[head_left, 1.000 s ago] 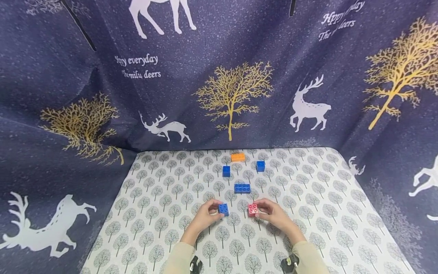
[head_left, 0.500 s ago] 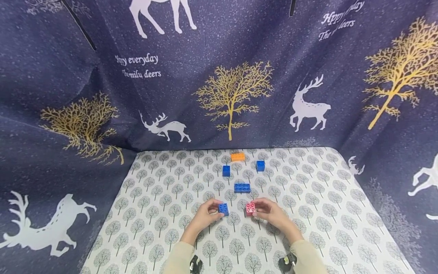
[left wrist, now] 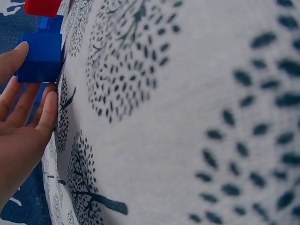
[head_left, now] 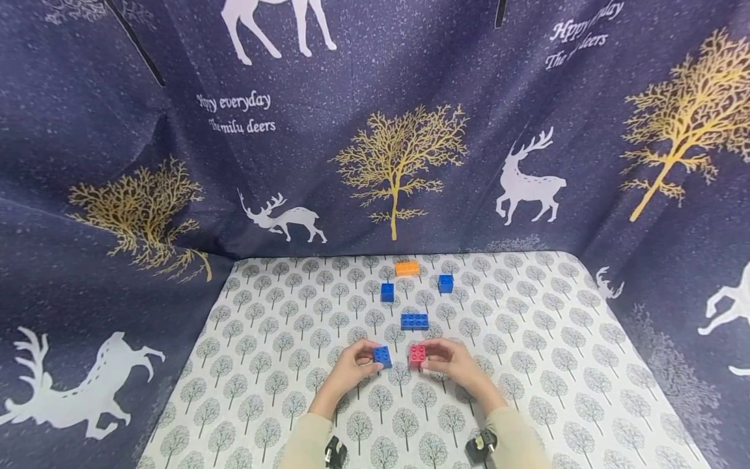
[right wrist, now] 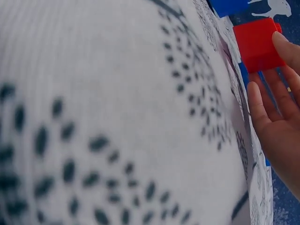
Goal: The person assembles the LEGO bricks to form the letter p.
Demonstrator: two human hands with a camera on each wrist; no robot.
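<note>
The left hand (head_left: 347, 372) pinches a blue four-stud brick (head_left: 382, 356) between thumb and fingers. Beyond it stand a small blue block (head_left: 387, 293), an orange brick (head_left: 407, 269) and a blue eight-stud brick (head_left: 415, 322). Then comes the red four-stud brick (head_left: 417, 355) — near the held blue one, not touching — pinched likewise by the right hand (head_left: 459, 367).
</note>
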